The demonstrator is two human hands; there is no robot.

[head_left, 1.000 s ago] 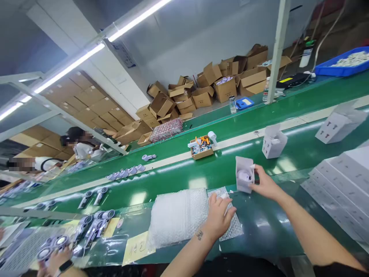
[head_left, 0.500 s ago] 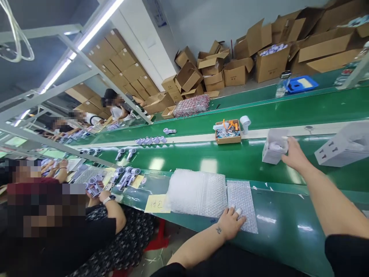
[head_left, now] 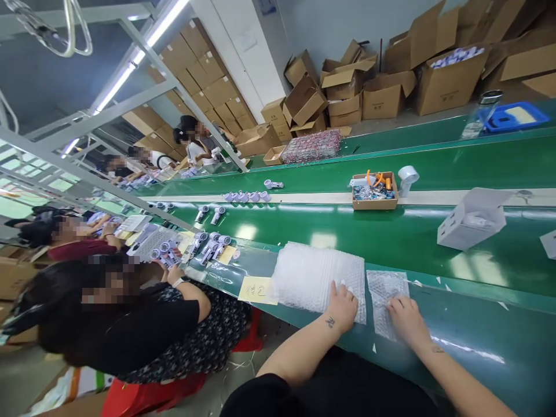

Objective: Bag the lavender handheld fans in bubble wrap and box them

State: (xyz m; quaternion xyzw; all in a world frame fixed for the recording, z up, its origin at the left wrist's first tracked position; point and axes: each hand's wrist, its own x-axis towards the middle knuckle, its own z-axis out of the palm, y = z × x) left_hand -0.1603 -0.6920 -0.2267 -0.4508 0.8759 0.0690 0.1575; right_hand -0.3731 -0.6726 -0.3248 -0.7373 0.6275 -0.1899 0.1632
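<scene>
My left hand (head_left: 342,306) rests open on the right part of a stack of bubble-wrap bags (head_left: 313,278), its fingers a little apart. There is a white covering on a fingertip. My right hand (head_left: 407,319) lies with its fingertips on a single smaller bubble-wrap bag (head_left: 382,284), just right of the stack. Its fingers are slightly bent, and its thumb is hidden. Beyond the right hand, a white box (head_left: 452,229) stands open on the green belt, with a pale item inside. A yellow paper note (head_left: 257,289) with handwriting touches the stack's left side.
A small carton of parts (head_left: 374,197) and a white handheld fan (head_left: 407,179) sit on the belt's middle strip. Several lilac fans (head_left: 212,248) lie to the left, beside a seated co-worker (head_left: 130,324). Part of another white box (head_left: 549,246) shows at right.
My right hand has left the white box and come down onto the single bubble-wrap bag. My left hand has shifted from that bag onto the stack. The view has turned left.
</scene>
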